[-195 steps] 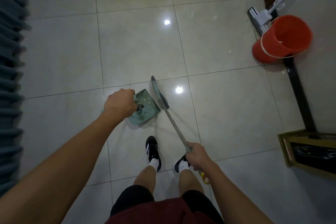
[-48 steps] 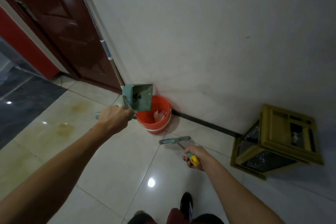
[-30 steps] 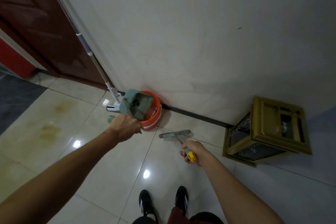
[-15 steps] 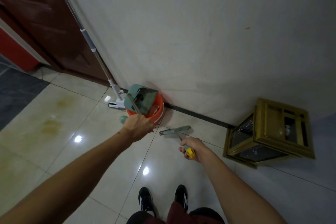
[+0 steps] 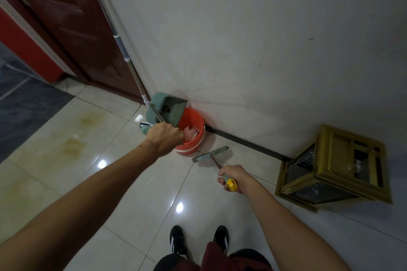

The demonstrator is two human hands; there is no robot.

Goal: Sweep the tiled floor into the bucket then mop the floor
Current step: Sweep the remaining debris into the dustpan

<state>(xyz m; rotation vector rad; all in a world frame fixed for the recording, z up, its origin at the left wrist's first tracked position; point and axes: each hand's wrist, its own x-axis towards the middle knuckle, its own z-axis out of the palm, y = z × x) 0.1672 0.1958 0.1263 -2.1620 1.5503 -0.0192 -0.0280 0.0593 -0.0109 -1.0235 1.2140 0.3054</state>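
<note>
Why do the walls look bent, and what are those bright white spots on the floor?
Head view: the wide-angle lens bows the wall and door; the spots are lamp glare on glossy tiles; the lighting is dim, and the left hand gripping the dustpan looks slightly soft.

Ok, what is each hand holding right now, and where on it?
The left hand grips the dustpan by its handle, over the bucket. The right hand grips the broom near its yellow handle end.

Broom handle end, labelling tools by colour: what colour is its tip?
Yellow, on the broom tip below the right hand, head view.
</note>
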